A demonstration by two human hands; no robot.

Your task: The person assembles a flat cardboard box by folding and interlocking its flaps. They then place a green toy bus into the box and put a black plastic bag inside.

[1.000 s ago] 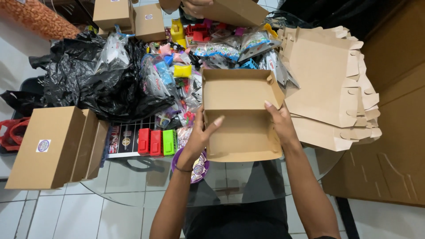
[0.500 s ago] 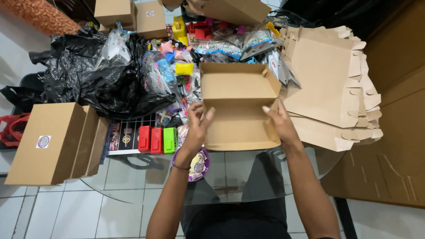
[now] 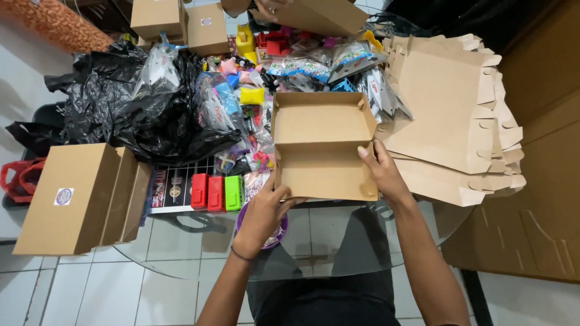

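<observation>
Nearest the camera, at the lower middle of the frame, the left hand point(image 3: 261, 216) curls its fingers around the near left corner of an open cardboard box point(image 3: 324, 145), thumb hooked over the edge, a thin band on the wrist. The right hand point(image 3: 382, 174) lies with fingers nearly straight against the box's near right wall, thumb up on the rim; it presses rather than grips. The box is plain brown card, rectangular, its lid folded back, sitting at the centre of the frame on a round glass table point(image 3: 314, 253) over pale floor tiles.

Under the left hand shows a purple round lid point(image 3: 275, 232). To the left stand three small blocks point(image 3: 215, 192), two red and one green, and further left two closed brown boxes point(image 3: 78, 196), one with a round sticker. At the right lies a stack of flat unfolded box blanks point(image 3: 459, 121) with notched edges. Beyond, a crumpled black plastic bag point(image 3: 127, 102) and a heap of shiny toy packets point(image 3: 290, 66). At the upper edge another person's hand point(image 3: 269, 6) holds a box point(image 3: 314, 15).
</observation>
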